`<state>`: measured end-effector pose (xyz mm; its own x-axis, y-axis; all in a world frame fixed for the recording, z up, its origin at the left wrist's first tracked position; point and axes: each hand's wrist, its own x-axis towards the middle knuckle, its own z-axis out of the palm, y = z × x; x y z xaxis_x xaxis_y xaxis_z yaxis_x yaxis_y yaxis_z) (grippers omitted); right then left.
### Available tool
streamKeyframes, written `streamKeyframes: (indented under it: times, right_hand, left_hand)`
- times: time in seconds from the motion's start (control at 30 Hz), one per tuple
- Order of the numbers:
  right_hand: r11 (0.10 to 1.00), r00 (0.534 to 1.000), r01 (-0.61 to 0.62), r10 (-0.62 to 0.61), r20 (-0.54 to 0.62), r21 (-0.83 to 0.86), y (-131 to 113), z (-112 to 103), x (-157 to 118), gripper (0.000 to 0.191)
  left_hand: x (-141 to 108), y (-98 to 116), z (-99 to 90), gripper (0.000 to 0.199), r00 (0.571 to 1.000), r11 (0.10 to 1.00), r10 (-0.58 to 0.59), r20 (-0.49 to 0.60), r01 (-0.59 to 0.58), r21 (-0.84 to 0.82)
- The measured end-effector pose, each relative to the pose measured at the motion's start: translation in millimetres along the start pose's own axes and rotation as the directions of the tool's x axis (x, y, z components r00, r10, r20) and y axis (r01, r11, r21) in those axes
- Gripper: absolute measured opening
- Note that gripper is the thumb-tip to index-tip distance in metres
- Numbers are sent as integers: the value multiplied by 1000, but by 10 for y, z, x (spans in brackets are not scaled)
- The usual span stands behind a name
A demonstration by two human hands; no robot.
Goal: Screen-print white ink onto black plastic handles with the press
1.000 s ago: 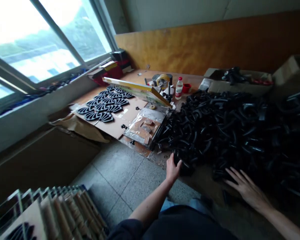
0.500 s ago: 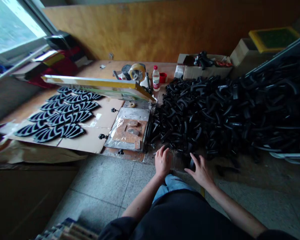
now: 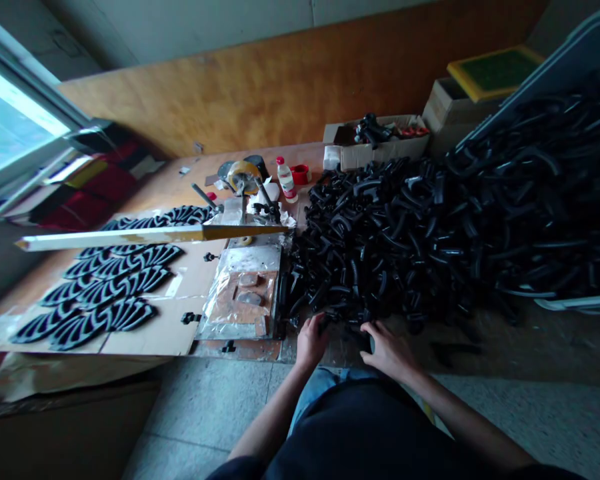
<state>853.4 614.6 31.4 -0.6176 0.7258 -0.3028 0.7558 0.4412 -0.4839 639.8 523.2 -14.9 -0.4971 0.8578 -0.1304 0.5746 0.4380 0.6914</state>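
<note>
Curved black plastic parts (image 3: 375,233) lie in a big heap on the bench, just beyond my hands. My right hand (image 3: 391,352) is closed on one black part (image 3: 370,343) at the near edge of the heap, thumb below and fingers above. To its left, my left hand (image 3: 311,341) has its fingers curled at the heap's front edge, against another small black part (image 3: 324,325); whether it grips that part is hard to see. Left of my hands is a metal plate jig (image 3: 219,308) with a brown, film-covered pad (image 3: 253,287).
A raised yellow-edged frame (image 3: 115,237) spans the bench behind the jig. Black fan-shaped pieces (image 3: 105,323) lie in rows on cardboard (image 3: 173,333). Behind stand a red-capped bottle (image 3: 287,181), a tape roll (image 3: 244,177) and a cardboard box (image 3: 380,152). A tilted bin (image 3: 535,77) spills parts at right.
My right hand's fingers have closed around the black part between them. My left hand stays curled near the heap. The camera view has shifted, and the raised frame now appears nearly edge-on.
</note>
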Motion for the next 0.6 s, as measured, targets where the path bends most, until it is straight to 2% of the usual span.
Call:
streamKeyframes:
  times: [0.07, 0.13, 0.17, 0.23, 0.3, 0.37, 0.4, 0.43, 0.5, 0.53, 0.57, 0.6]
  right_hand:
    - [979, 996, 26, -42, 73, 204, 56, -213, 14, 40]
    - [897, 980, -8, -80, 181, 442, 67, -406, 82, 40]
    - [831, 969, -45, -97, 225, 554, 38, -494, 135, 39]
    - [679, 965, -101, -109, 236, 727, -103, -665, 270, 41]
    - [533, 980, -93, -101, 173, 841, -308, -848, 417, 53]
    - [440, 995, 19, -95, 26, 898, -457, -1044, 540, 69]
    - [437, 993, 107, -86, -77, 893, -467, -1137, 578, 74]
    - [473, 979, 201, -71, -190, 858, -419, -1218, 591, 76]
    - [661, 914, 308, -7, -405, 684, -140, -1308, 520, 63]
    - [781, 872, 280, 36, -488, 558, 74, -1302, 432, 50]
    - [884, 836, 188, 85, -542, 428, 319, -1256, 315, 37]
    - [958, 794, 36, 146, -590, 285, 573, -1169, 176, 31]
  left_hand:
    - [-11, 91, -120, 42, 986, 959, -155, 66, 166, -232]
    - [31, 228, -246, 40, 952, 837, -262, 155, 305, -454]
    - [83, 313, -309, 39, 943, 771, -283, 175, 332, -543]
    - [252, 507, -437, 39, 951, 672, -269, 155, 300, -677]
    - [479, 710, -566, 42, 970, 618, -221, 105, 222, -754]
    - [701, 876, -694, 44, 985, 622, -172, 32, 134, -772]
    - [791, 928, -756, 45, 989, 648, -150, -14, 87, -757]
    - [858, 949, -817, 46, 990, 684, -128, -64, 42, -728]
    - [919, 888, -938, 47, 987, 747, -92, -129, -18, -665]
    - [914, 807, -998, 48, 988, 762, -81, -133, -25, -647]
    - [892, 698, -1059, 48, 989, 770, -81, -121, -15, -638]
    - [857, 568, -1120, 47, 991, 773, -88, -98, 6, -634]
